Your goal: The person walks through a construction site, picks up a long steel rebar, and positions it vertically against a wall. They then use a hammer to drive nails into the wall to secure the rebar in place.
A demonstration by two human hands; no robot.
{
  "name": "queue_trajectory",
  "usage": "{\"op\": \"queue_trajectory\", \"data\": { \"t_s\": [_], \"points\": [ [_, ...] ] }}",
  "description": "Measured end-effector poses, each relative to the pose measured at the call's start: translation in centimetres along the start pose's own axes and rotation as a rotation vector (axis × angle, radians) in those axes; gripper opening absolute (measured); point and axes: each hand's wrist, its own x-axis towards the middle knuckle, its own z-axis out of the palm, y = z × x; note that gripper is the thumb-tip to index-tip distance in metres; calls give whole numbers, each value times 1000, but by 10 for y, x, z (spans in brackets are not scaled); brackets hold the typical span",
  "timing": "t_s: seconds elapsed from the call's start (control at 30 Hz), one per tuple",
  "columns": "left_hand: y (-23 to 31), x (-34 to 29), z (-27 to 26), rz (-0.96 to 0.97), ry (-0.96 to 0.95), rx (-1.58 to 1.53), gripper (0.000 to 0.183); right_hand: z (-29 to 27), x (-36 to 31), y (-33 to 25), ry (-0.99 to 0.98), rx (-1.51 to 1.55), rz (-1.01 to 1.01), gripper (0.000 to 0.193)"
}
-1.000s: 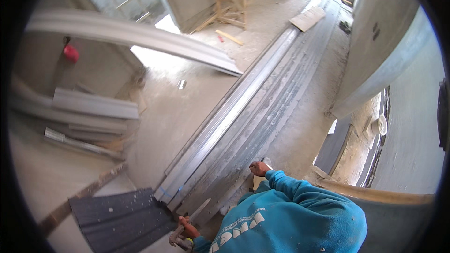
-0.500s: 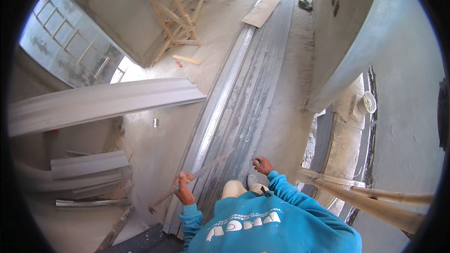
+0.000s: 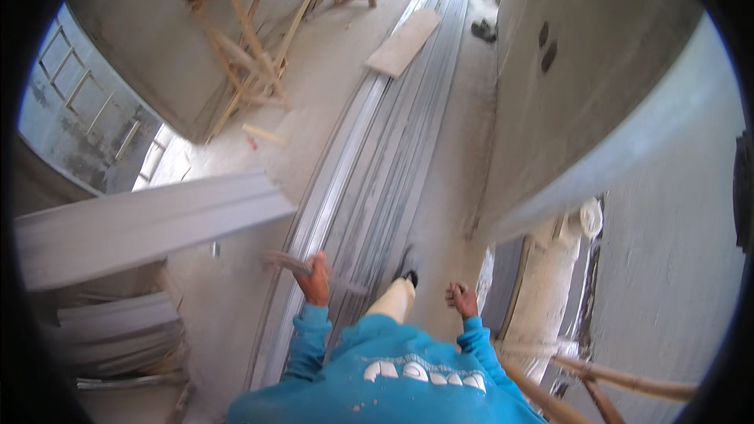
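Strips (image 3: 393, 165), long and grey, lie side by side along the floor (image 3: 310, 110), running away from the person toward the far wall. Over the near part of them is the left hand (image 3: 316, 281), its fingers wrapped around a long, narrow hand tool (image 3: 284, 261); one end of the tool points left, and a thinner, badly blurred part reaches out to the right above the strips. The right hand (image 3: 462, 298) is well apart from it, to the right of the strips, with the fingers curled in; I cannot tell whether it pinches anything. Between the two hands, a light trouser leg (image 3: 395, 298) ends in a dark shoe (image 3: 408, 276). Farther along, a pale board (image 3: 403, 42) rests slantwise across the strips. On the left, a wide grey panel (image 3: 157, 224) juts toward the strips, and nearer the person is a pile of shorter grey pieces (image 3: 118, 314). A wooden trestle (image 3: 251, 55) stands beyond the panel. At lower right are wooden poles (image 3: 628, 381), and past them a white bucket (image 3: 589, 218) near the wall.
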Motion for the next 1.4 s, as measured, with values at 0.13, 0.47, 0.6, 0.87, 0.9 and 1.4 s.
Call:
{"op": "queue_trajectory", "data": {
  "t_s": [0.13, 0.47, 0.6, 0.87, 0.9, 1.4],
  "points": [
    [-39, 66, 100, -41, 25, 57, 32, -49, 97, -57, -63, -135, 43, 34],
    [0, 182, 239, 23, -164, 428, 31, -127, 328, -160, 317, -605, -42, 33],
    [4, 248, 303, -25, -43, 384, 34, -141, 446, -144, 272, -588, 313, 34],
    [-5, 450, 472, -48, 337, 250, 26, -222, 722, -286, 235, -297, 320, 30],
    [1, 478, 498, 17, 333, 307, 27, -234, 742, -331, 199, -248, 244, 31],
    [93, 701, 786, -78, 196, 38, 44, -237, 980, -663, 110, 49, 251, 36]
  ]
}}
